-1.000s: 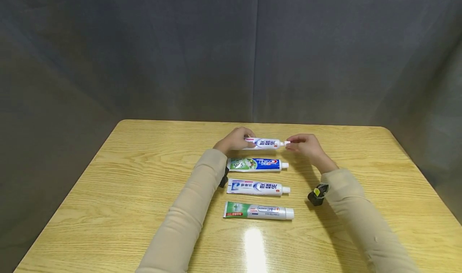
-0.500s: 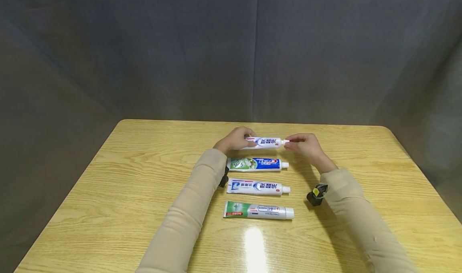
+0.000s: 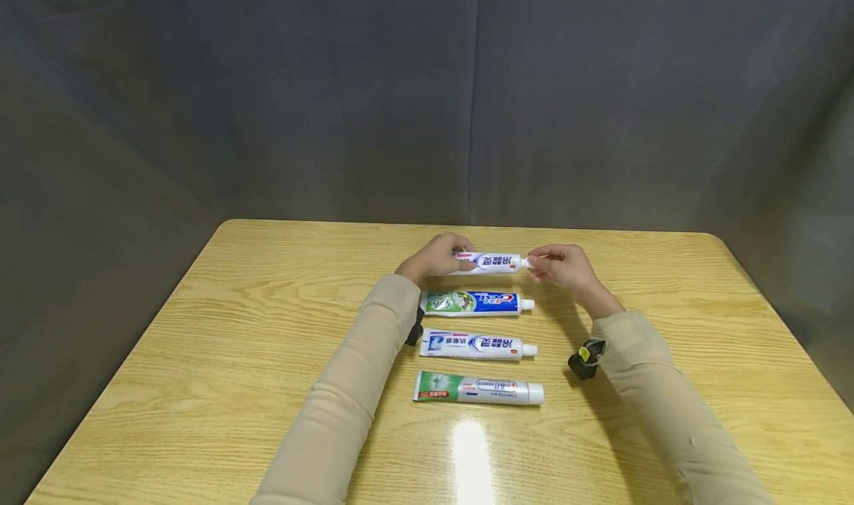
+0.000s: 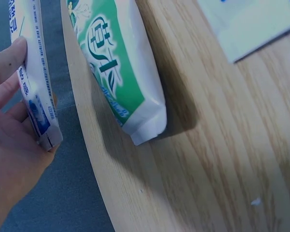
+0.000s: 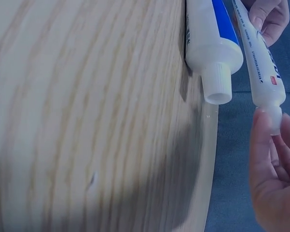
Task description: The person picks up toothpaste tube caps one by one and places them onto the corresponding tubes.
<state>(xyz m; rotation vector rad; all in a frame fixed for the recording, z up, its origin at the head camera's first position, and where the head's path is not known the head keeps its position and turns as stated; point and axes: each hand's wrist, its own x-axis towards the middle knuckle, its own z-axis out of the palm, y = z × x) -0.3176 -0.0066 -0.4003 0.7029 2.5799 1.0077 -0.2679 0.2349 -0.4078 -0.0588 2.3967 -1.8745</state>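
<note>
At the far side of the table, my left hand (image 3: 437, 257) grips a white toothpaste tube (image 3: 497, 263) with blue lettering, thumb on its near face. The tube lies level, its neck pointing right. My right hand (image 3: 565, 268) pinches the small white cap (image 5: 275, 121) at the neck between thumb and fingers. The right wrist view shows the cap right at the neck; whether it is screwed tight I cannot tell. In the left wrist view the tube's flat crimped end sticks out past the left palm. Just nearer lies a blue and green toothpaste tube (image 3: 474, 303).
Two more tubes lie in line nearer the front: a white and blue toothpaste tube (image 3: 475, 344) and a green and silver toothpaste tube (image 3: 477, 388). All their caps point right. The wooden table (image 3: 220, 357) ends at a dark grey curtain (image 3: 347, 104) behind.
The cap, slightly off the tube's neck a second ago, now sits close against it. The fingers of my right hand have shifted around the cap. The other tubes have stayed put.
</note>
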